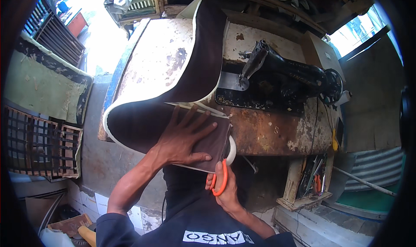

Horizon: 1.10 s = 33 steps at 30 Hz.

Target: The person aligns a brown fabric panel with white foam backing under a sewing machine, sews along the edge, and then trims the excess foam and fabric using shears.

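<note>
My left hand (186,138) lies with fingers spread on a long dark brown fabric piece (134,123) with cream edging, which bends across the table and runs back toward the top. My right hand (225,188) is closed round orange-handled scissors (220,184) at the near corner of the fabric, beside a loose loop of cream edging (232,149). The scissor blades are mostly hidden. A black sewing machine (294,84) sits on the worn table (268,136), right of the fabric.
Padded panels (43,82) and a webbed frame (32,138) stand at the left. A wooden tool holder (303,182) with tools hangs under the table at right. A yellow-handled tool (334,138) is at the table's right edge. Wooden frames (273,4) are behind.
</note>
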Each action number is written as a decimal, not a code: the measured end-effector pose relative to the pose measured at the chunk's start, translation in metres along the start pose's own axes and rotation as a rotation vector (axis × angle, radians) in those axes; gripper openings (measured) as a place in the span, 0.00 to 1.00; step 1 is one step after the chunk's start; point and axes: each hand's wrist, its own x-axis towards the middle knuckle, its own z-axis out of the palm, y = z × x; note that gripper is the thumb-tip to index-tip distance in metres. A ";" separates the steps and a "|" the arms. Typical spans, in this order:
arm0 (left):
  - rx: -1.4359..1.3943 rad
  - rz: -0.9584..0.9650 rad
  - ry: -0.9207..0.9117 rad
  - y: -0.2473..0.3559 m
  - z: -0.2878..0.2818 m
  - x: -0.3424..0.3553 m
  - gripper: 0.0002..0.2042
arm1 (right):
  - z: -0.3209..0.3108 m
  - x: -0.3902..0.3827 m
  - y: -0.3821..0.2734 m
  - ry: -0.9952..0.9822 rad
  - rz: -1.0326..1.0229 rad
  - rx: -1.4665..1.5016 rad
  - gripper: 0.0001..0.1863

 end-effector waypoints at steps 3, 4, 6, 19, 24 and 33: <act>-0.008 0.034 -0.018 0.001 -0.002 -0.002 0.48 | 0.002 0.004 0.002 0.057 -0.004 0.013 0.25; -0.006 0.050 -0.016 0.001 -0.003 -0.003 0.47 | 0.002 0.004 0.003 0.069 0.021 0.007 0.26; -0.015 0.044 -0.017 0.003 -0.005 -0.005 0.47 | 0.003 0.004 0.004 0.077 0.042 -0.001 0.26; -0.060 0.187 -0.033 0.007 -0.008 -0.017 0.40 | -0.011 0.001 -0.004 0.246 -0.209 -0.006 0.22; -0.217 0.437 -0.186 0.004 -0.028 0.000 0.27 | -0.026 0.010 -0.044 0.118 -0.879 -0.277 0.26; -0.752 -0.088 0.392 -0.084 -0.076 0.028 0.25 | -0.011 0.030 -0.066 -0.001 -0.785 -0.909 0.28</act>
